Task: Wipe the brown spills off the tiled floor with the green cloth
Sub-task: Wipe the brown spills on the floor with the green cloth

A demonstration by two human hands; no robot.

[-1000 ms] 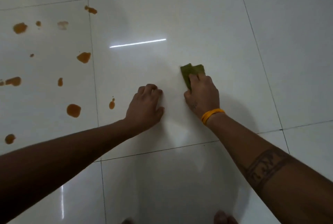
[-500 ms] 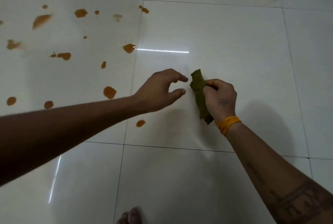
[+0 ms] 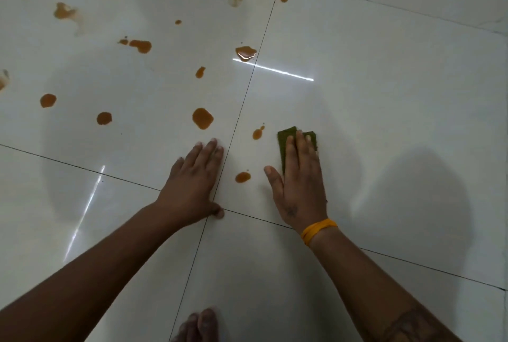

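Observation:
The folded green cloth (image 3: 286, 139) lies flat on the white tiled floor (image 3: 384, 121). My right hand (image 3: 298, 185) presses it down with straight fingers, so only the cloth's far end and left edge show. Two small brown spills sit just left of that hand, one (image 3: 257, 133) beside the cloth and one (image 3: 243, 176) by the thumb. My left hand (image 3: 193, 185) rests flat on the floor across a grout line, holding nothing. A larger spill (image 3: 203, 118) lies just beyond its fingertips. Several more brown spills (image 3: 140, 45) dot the tiles toward the far left.
A bare foot (image 3: 199, 326) shows at the bottom edge between my arms. The tiles to the right of the cloth carry no spills. A bright light streak (image 3: 275, 69) reflects off the glossy floor in the middle.
My right hand held the cloth lifted and bunched; now it presses it flat on the floor. My left hand went from hovering with curled fingers to lying flat. The view shifted, showing more spills.

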